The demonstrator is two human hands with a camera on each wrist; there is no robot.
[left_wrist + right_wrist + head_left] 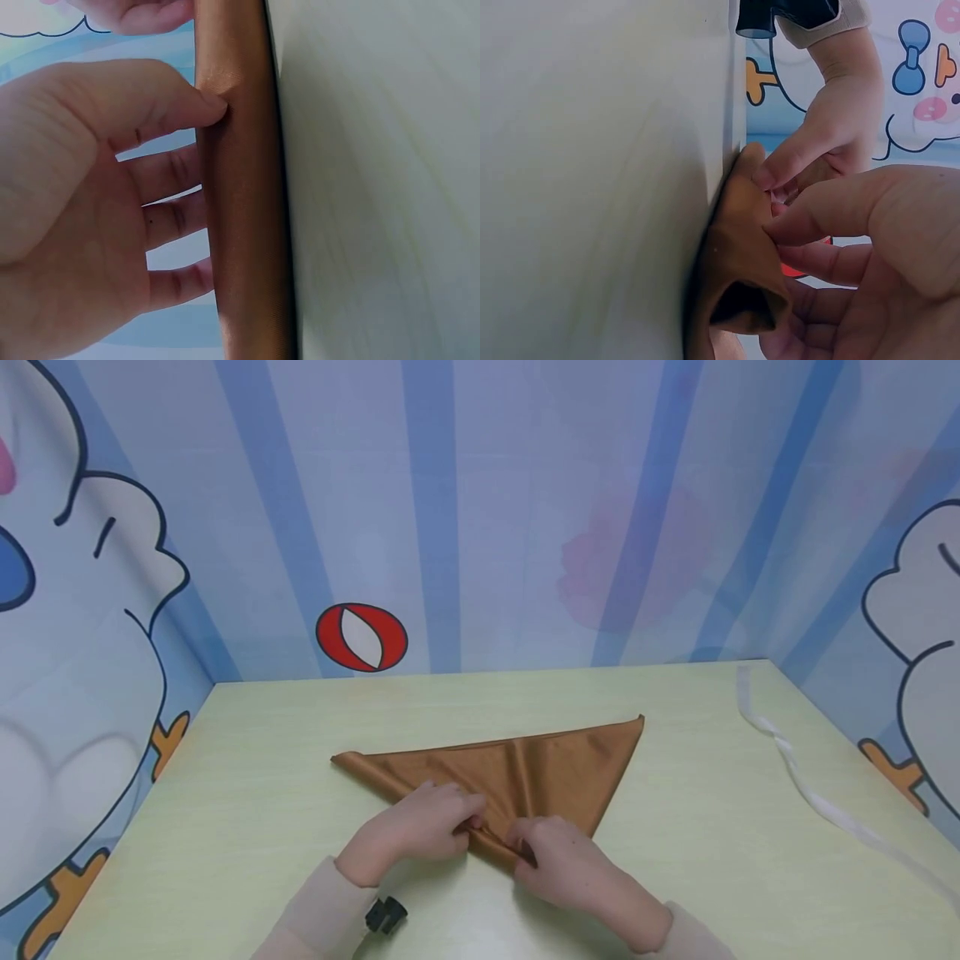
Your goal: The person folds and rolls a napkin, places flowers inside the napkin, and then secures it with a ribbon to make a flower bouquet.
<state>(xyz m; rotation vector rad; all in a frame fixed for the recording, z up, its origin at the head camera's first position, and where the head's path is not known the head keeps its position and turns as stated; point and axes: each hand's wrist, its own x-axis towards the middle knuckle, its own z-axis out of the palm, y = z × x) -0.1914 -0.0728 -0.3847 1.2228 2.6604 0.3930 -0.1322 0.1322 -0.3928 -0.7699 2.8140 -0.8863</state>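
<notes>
A shiny brown cloth (558, 777) lies on the table, folded into a triangle, with its long side facing away. Along its near left side the edge is rolled into a tube. My left hand (431, 818) pinches that roll near its middle; in the left wrist view the thumb (210, 109) presses the roll (244, 195) and the other fingers reach behind it. Close to the nearest corner, my right hand (558, 860) holds the roll between thumb and fingers. From the right wrist view, the hollow end of the roll (742, 259) shows below the right thumb (795, 217).
A twisted white ribbon (813, 802) runs along the right side of the pale table (247, 827). A black piece (386, 914) sits by the left wrist. Cartoon-printed backdrop walls (487, 527) stand behind and at both sides.
</notes>
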